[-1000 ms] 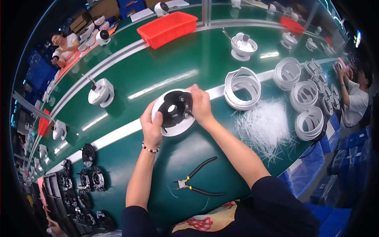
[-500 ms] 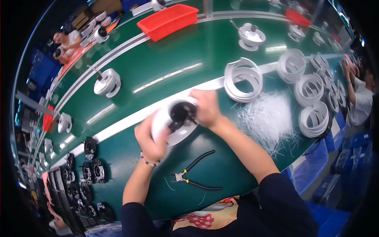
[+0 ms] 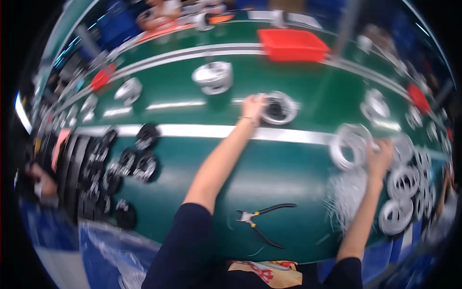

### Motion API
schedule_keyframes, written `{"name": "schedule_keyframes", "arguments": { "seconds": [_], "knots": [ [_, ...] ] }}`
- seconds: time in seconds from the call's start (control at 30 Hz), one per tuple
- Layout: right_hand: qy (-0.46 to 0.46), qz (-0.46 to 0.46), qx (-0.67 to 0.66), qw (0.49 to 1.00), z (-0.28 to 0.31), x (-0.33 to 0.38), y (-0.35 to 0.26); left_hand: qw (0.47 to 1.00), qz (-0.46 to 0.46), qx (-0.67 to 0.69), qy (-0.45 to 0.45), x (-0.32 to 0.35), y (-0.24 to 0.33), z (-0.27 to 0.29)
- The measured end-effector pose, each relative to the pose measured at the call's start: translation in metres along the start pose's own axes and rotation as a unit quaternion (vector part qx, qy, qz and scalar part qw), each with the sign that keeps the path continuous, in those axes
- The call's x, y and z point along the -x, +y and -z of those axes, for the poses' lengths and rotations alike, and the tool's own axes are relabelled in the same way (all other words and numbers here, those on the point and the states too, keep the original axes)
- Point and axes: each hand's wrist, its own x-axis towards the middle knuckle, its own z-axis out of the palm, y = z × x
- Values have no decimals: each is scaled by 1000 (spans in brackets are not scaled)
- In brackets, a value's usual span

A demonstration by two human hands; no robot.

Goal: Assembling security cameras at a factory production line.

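My left hand (image 3: 252, 107) reaches far out over the green bench and rests on the edge of a white ring with a black round part inside it (image 3: 278, 108), beyond the white stripe. My right hand (image 3: 378, 159) stretches to the right and touches a stack of white rings (image 3: 350, 144). Whether its fingers grip a ring is blurred. A heap of thin white cable ties (image 3: 347, 192) lies just below that hand.
Black-handled pliers (image 3: 260, 219) lie near the front edge. Several black round parts (image 3: 137, 161) sit at the left, more white rings (image 3: 402, 202) at the right. A red tray (image 3: 291, 44) and white assemblies (image 3: 213, 77) stand farther back.
Both hands left the centre of the bench. The left pushed the white ring with its black part away past the stripe. The right swung out to the ring stack. The view shifted and blurred.
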Motion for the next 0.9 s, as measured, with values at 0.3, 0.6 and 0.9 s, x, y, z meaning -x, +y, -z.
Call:
{"name": "schedule_keyframes", "arguments": {
  "seconds": [0.3,0.6,0.9],
  "knots": [
    [104,102,-105,984,45,-44,-40,776,-231,-574,120,28,77,264],
    [-315,164,-293,888,-46,43,-163,723,109,-668,139,30,97,359],
    [-426,159,-175,873,-26,68,-217,897,-72,-429,75,16,60,278]
  ]
}}
